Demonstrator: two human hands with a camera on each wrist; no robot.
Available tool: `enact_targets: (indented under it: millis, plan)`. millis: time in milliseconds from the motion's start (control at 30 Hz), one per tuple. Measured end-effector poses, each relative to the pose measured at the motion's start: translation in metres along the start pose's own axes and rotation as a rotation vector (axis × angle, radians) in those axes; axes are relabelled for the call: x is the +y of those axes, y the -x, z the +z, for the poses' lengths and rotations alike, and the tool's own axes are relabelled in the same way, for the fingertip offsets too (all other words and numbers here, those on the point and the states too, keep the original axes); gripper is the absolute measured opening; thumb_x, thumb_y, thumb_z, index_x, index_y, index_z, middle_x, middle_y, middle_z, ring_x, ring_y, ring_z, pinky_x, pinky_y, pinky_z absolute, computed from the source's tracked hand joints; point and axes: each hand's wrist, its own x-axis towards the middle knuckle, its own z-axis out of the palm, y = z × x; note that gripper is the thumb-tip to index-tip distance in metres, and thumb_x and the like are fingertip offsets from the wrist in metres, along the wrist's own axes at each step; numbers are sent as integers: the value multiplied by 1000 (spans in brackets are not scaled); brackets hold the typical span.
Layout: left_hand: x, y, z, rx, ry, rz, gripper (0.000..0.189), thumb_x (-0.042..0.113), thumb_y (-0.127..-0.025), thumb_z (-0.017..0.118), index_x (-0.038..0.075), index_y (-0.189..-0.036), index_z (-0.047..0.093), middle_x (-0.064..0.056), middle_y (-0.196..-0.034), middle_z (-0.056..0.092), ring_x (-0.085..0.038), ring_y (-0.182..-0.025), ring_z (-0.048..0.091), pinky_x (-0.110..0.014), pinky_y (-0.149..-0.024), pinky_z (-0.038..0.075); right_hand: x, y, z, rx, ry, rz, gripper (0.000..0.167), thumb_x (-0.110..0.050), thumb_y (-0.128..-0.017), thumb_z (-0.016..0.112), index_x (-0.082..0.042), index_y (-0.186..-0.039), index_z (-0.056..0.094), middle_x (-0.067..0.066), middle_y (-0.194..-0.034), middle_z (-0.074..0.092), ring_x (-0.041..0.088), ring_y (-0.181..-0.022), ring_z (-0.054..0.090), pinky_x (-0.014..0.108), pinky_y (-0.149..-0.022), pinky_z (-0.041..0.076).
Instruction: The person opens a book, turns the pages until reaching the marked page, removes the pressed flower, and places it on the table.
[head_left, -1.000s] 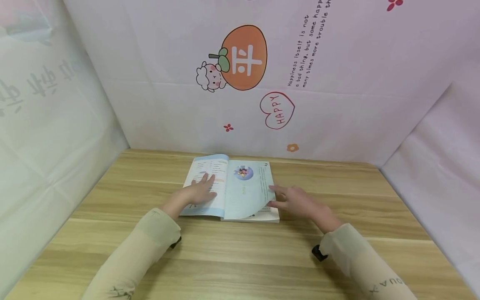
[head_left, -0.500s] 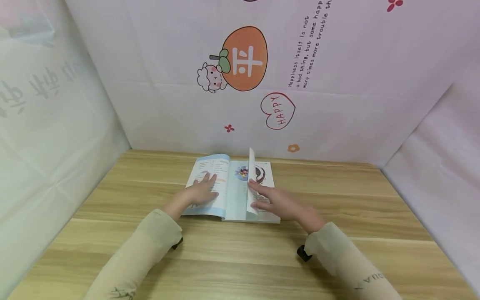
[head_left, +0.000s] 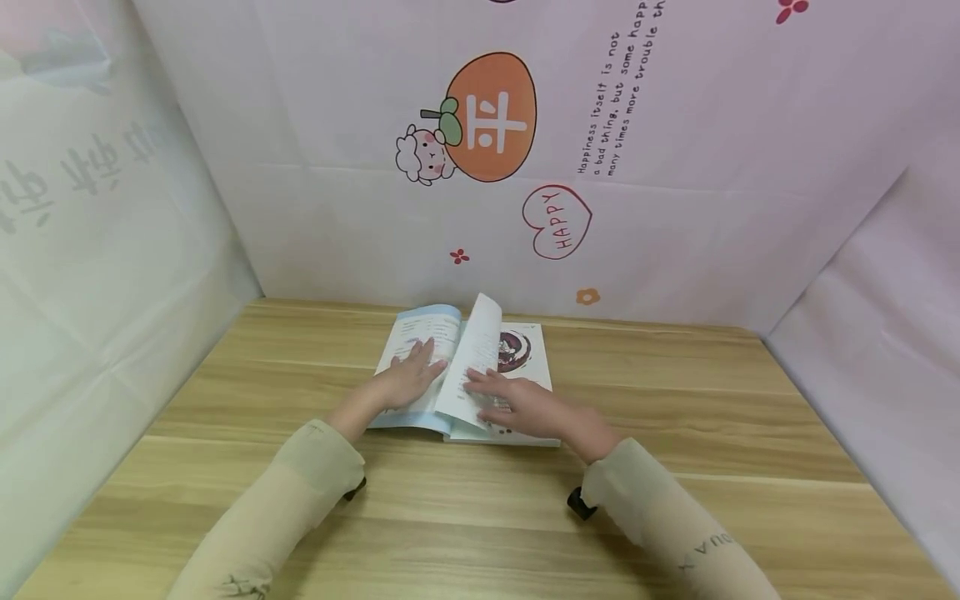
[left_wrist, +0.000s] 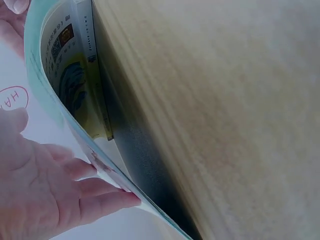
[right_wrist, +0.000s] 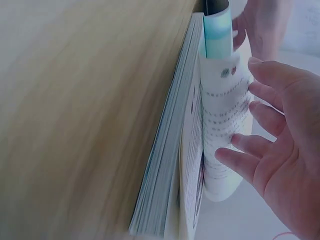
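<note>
An open book [head_left: 528, 379] lies near the back of the table, its left-hand pages bordered in light blue. One page [head_left: 474, 358] stands raised and curves over toward the left. Against that page rest the fingers of my right hand [head_left: 521, 406], spread and fairly straight; the right wrist view shows the fingertips touching the printed page [right_wrist: 220, 120] beside the thick page block [right_wrist: 172, 125]. My left hand [head_left: 405, 379] lies with extended fingers on the left-hand pages. In the left wrist view, the left hand [left_wrist: 50, 185] presses the bowed-up left side, under which the cover's inside shows.
The wooden table [head_left: 450, 517] extends around the book. Behind it rises a white cloth wall [head_left: 337, 225] with printed pictures. More cloth hangs at the left and right sides.
My right hand has moved left, carrying the page from the right side up and over toward the left. A page with a dark round picture is uncovered. My left hand stays on the left-hand pages.
</note>
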Motion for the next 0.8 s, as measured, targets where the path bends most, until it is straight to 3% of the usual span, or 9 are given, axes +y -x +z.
enact_targets:
  millis: [133,333,433,567,667,800]
  plan:
    - [1,1,-1,37,21,15,67,42,-113,25,6,-165,4,-33,-165,2,-61,-146,5,-70,-118,6,-7,-8,3,-24,-11,-11,46,-20,-104,63,-6,-147,56,7,-162,38,35,-151,28,51,-118,31]
    - [2,2,0,29,0,6,60,44,-113,23,16,-166,19,-33,-165,-8,-68,-142,4,-81,-108,13,-16,-22,7,-39,27,-69,40,-22,-105,62,-8,-142,62,7,-157,46,31,-151,30,50,-118,31]
    - [3,3,0,18,-9,-10,59,43,-112,25,15,-165,24,-31,-164,-14,-68,-142,2,-82,-107,15,-20,-26,7,-54,22,-89,37,-22,-105,61,-8,-138,66,7,-154,48,28,-150,31,47,-119,31]
    - [1,4,-1,7,-41,-18,59,40,-112,30,13,-164,25,-31,-165,-10,-68,-142,4,-82,-106,17,-23,-25,7,-61,15,-80,35,-23,-105,61,-9,-136,68,7,-154,48,27,-149,34,45,-118,34]
    - [0,5,-2,4,-68,-16,60,38,-112,33,10,-164,22,-32,-165,-6,-69,-141,5,-82,-107,17,-22,-20,6,-22,28,-41,35,-22,-104,62,-8,-136,67,10,-154,48,29,-147,38,46,-116,36]
    - [-2,6,-4,16,-74,-37,64,38,-112,35,4,-164,19,-33,-165,-5,-69,-142,4,-80,-109,15,-18,-17,8,39,54,14,37,-20,-103,64,-6,-137,66,17,-153,48,30,-134,55,44,-110,45]
